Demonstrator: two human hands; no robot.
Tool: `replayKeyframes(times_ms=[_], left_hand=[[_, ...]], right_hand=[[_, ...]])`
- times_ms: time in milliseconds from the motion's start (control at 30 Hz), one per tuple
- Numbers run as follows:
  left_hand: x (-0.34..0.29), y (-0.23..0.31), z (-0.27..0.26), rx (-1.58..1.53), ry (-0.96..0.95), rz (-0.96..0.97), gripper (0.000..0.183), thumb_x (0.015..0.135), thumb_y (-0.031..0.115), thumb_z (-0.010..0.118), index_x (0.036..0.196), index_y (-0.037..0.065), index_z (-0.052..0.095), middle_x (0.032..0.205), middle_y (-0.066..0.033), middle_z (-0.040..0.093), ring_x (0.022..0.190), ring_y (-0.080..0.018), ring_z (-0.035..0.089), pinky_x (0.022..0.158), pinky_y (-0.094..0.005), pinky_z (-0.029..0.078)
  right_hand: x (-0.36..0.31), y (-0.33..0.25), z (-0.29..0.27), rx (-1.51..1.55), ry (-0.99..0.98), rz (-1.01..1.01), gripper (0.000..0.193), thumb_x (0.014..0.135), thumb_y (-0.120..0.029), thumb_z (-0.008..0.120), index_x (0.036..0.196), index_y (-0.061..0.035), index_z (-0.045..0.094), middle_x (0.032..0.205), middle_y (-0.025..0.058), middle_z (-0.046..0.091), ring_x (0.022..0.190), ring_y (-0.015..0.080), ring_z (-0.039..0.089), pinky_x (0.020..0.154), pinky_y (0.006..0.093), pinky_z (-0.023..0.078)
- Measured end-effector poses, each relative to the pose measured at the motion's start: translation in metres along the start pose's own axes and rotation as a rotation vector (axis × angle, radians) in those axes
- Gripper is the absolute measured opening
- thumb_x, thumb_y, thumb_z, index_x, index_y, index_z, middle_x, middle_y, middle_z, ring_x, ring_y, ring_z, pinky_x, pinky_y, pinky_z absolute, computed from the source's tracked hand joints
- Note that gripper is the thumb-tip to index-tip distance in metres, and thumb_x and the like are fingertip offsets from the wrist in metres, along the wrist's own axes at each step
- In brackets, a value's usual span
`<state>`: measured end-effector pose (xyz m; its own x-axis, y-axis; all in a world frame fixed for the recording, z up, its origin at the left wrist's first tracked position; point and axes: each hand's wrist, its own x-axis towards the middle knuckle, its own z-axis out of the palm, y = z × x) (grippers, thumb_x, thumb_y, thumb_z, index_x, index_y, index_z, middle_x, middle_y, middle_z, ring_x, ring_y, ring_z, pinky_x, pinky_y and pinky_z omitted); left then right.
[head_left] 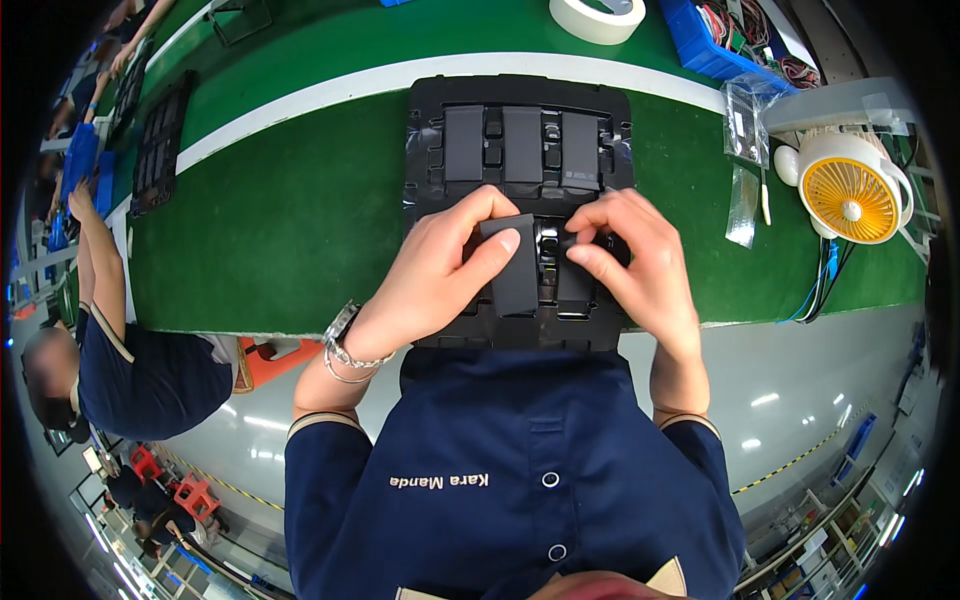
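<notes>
The left hand point(432, 265) holds a flat, dark-grey rectangular block point(516, 275), thumb on its face, likely for steadiness; beside it, the right hand point(645, 255) has narrow fingers, grip unclear. Beneath both, a black moulded-plastic tray point(422, 108) spaces three similar blocks point(523, 145) beyond the fingers.

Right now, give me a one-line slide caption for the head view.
Left hand holding a flat dark block at a black tray on a green table, right hand beside it.

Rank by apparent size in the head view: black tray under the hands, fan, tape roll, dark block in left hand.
1. Black tray
2. Fan
3. Tape roll and dark block: too alike to rank; frame edge cuts the roll.
</notes>
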<state>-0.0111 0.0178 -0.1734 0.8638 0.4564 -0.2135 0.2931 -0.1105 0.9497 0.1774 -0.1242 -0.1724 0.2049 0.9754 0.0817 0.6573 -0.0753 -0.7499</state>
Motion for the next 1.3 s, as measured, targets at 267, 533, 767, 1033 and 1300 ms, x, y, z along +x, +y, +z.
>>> replayKeyframes(times_ms=[267, 533, 767, 1033, 1300], left_hand=[[0.013, -0.015, 0.009, 0.723, 0.142, 0.372, 0.028, 0.080, 0.016, 0.073, 0.105, 0.008, 0.062, 0.093, -0.0051, 0.061, 0.086, -0.0223, 0.057, 0.073, -0.0334, 0.047], [-0.002, -0.005, 0.011, 0.746, -0.025, 0.365, 0.048, 0.067, 0.021, 0.082, 0.108, 0.009, 0.060, 0.110, -0.0063, 0.054, 0.106, -0.0281, 0.049, 0.089, -0.0402, 0.040], [-0.004, -0.007, 0.020, 0.773, 0.016, 0.368, 0.053, 0.066, 0.024, 0.082, 0.112, 0.010, 0.059, 0.110, -0.0068, 0.054, 0.106, -0.0278, 0.049, 0.087, -0.0397, 0.040], [-0.003, -0.015, 0.016, 0.736, -0.004, 0.496, 0.043, 0.072, 0.026, 0.079, 0.106, 0.006, 0.062, 0.103, -0.0067, 0.058, 0.095, -0.0240, 0.055, 0.081, -0.0360, 0.043], [-0.005, 0.006, 0.024, -0.902, 0.012, -0.096, 0.049, 0.104, 0.048, 0.036, 0.105, 0.003, 0.056, 0.084, -0.0033, 0.061, 0.077, -0.0100, 0.057, 0.071, -0.0268, 0.047]], right_hand=[[-0.018, -0.015, 0.000, -0.488, -0.150, -0.165, 0.058, 0.064, -0.022, 0.081, 0.114, -0.0047, 0.057, 0.122, 0.0122, 0.054, 0.127, 0.0321, 0.045, 0.106, 0.0477, 0.037], [-0.008, 0.009, -0.010, -0.419, 0.156, -0.403, 0.028, 0.065, -0.007, 0.074, 0.088, -0.0044, 0.059, 0.088, 0.0061, 0.063, 0.089, 0.0246, 0.062, 0.088, 0.0425, 0.050], [-0.003, 0.003, -0.002, -0.459, 0.527, -0.458, 0.027, 0.059, -0.004, 0.073, 0.085, -0.0033, 0.064, 0.093, 0.0082, 0.065, 0.088, 0.0283, 0.063, 0.076, 0.0396, 0.051], [-0.007, -0.012, 0.002, -0.389, 0.679, -0.451, 0.033, 0.056, -0.003, 0.073, 0.089, -0.0050, 0.070, 0.099, 0.0098, 0.064, 0.090, 0.0304, 0.061, 0.074, 0.0385, 0.052], [-0.003, -0.025, 0.035, -0.484, 0.556, -0.786, 0.026, 0.070, -0.017, 0.079, 0.096, -0.0152, 0.074, 0.103, 0.0071, 0.059, 0.092, 0.0262, 0.058, 0.069, 0.0353, 0.053]])
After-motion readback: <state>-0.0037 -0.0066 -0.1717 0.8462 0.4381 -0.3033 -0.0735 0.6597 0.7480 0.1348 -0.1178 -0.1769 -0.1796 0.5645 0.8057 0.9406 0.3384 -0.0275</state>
